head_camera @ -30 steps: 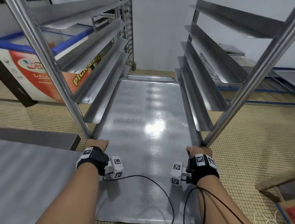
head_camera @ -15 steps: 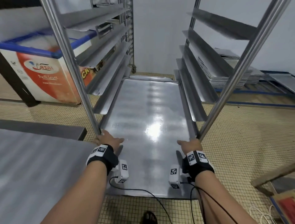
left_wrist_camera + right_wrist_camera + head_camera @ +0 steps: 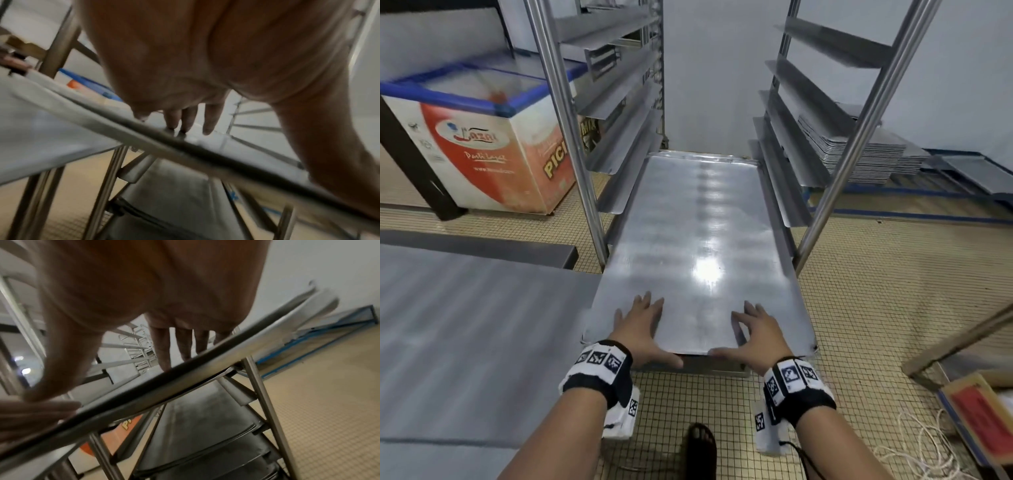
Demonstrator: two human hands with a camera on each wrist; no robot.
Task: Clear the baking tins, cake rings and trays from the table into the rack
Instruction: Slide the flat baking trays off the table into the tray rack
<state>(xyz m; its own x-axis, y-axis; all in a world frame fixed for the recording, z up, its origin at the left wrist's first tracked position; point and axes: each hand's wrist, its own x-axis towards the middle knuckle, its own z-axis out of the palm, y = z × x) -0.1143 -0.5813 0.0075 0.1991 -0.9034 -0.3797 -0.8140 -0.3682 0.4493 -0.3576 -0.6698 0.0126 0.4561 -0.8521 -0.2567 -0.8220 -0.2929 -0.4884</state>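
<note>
One tray part-way in rack, two hands flat on it

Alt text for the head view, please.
Two open hands, left hand and right hand, press flat on the near end of a metal tray lying partway inside a steel rack. A chest freezer stands left.

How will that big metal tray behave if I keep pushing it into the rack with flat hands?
The tray looks like thin, flat sheet metal, so probably stiff yet light for its size. Its shiny surface suggests the left hand and right hand, lying flat on top, could slip. Its near end overhangs the rack runners, so pressing down there might tip it.
</note>
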